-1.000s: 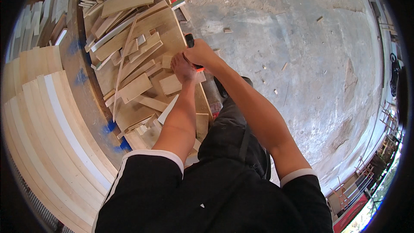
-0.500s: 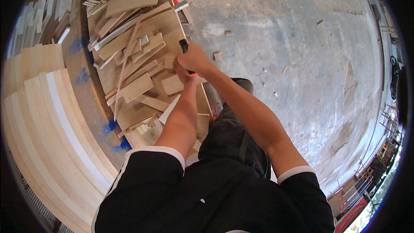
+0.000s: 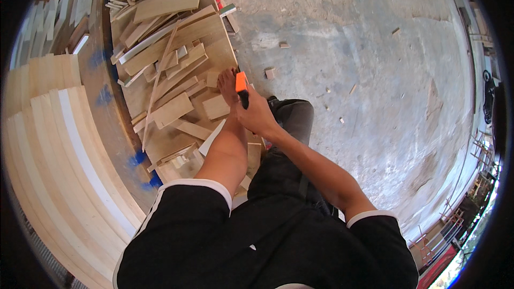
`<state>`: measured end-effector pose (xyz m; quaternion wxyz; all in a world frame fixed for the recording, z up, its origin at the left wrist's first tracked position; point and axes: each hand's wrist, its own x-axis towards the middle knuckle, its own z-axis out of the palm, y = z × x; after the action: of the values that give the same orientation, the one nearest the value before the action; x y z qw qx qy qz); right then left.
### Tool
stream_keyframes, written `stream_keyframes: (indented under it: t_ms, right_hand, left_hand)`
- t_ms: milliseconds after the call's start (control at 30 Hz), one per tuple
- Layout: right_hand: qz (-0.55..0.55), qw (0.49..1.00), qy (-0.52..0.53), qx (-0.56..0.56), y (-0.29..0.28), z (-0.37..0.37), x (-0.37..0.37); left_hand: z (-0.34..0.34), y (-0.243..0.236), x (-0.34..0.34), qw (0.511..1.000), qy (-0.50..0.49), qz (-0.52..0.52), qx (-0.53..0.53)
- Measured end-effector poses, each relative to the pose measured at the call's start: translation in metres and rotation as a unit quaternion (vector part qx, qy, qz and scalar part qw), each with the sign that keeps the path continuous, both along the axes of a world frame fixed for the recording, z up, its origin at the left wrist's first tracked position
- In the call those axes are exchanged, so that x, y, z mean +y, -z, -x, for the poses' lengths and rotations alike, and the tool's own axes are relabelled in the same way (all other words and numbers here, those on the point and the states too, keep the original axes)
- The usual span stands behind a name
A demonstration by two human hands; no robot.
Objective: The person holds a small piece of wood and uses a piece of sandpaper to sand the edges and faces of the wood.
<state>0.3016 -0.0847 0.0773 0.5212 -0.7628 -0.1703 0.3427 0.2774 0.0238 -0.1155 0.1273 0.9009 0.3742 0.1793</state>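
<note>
My right hand (image 3: 257,115) is closed around an orange-and-black handled tool (image 3: 242,82). The orange end points up and away from me, and the rest of the tool is hidden, so its kind does not show. Just beyond it, my left hand (image 3: 228,85) is at the right edge of a wooden sheet (image 3: 227,56) covered with offcuts. Its fingers are bent and closed; whatever they grip is out of sight. Both wrists lie close together, the right one on the near side of the left.
Wood offcuts (image 3: 168,4) lie piled over the sheet. Long pale boards (image 3: 59,150) are stacked at the left beside a blue-stained bench edge (image 3: 101,93). Small wood blocks (image 3: 270,73) are scattered on the concrete floor (image 3: 369,75). My bent leg (image 3: 292,123) is beside the sheet.
My right hand has drawn back toward me from over the left hand. The tool's orange end now points up, where its black end did before. My left hand's fingers have come into view.
</note>
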Motion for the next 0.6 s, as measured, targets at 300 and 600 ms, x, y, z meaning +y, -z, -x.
stream_keyframes:
  t_ms: [300, 600]
  right_hand:
    - [0.005, 0.999, 0.010, -0.031, 0.007, 0.004, -0.008]
    - [0.092, 0.992, -0.019, 0.089, 0.057, -0.086, 0.061]
  left_hand:
    - [-0.004, -0.013, -0.006, 0.998, -0.021, 0.065, -0.012]
    - [-0.012, -0.019, -0.003, 0.997, -0.024, 0.066, -0.013]
